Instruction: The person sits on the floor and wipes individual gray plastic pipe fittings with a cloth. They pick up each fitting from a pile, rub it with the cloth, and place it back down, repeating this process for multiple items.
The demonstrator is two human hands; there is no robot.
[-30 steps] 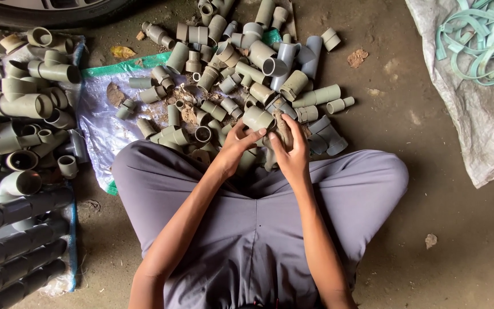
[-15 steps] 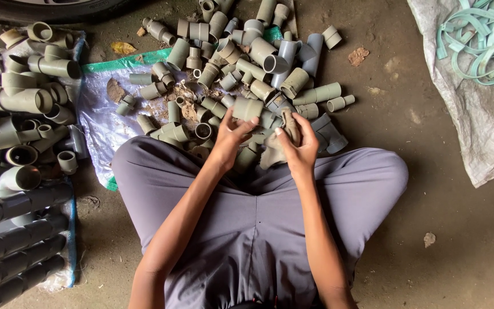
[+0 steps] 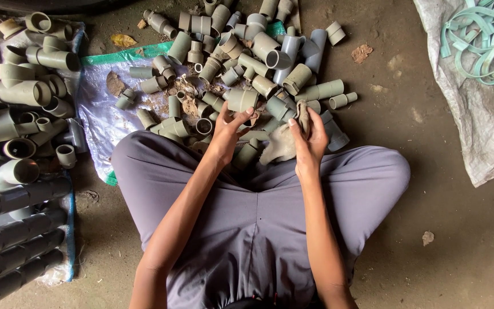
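I sit cross-legged in grey trousers [image 3: 258,206] on a concrete floor. My left hand [image 3: 227,131] reaches into a heap of grey pipe fittings [image 3: 247,57], its fingers closing around a short grey coupling [image 3: 241,100]. My right hand [image 3: 309,137] grips a dirty beige rag [image 3: 281,143] that hangs down beside the heap. The fittings lie on a white woven sack with a green edge [image 3: 107,117] in front of my knees.
To the left lies a second pile of larger grey elbows and tees [image 3: 18,91], with long dark pipes [image 3: 12,240] below it. At the right, a white sack [image 3: 475,114] carries pale green plastic strips [image 3: 487,46]. Dry leaves lie scattered about.
Both hands were together on one fitting. Now the left hand has reached forward to a coupling in the heap, and the right hand has drawn apart with the rag.
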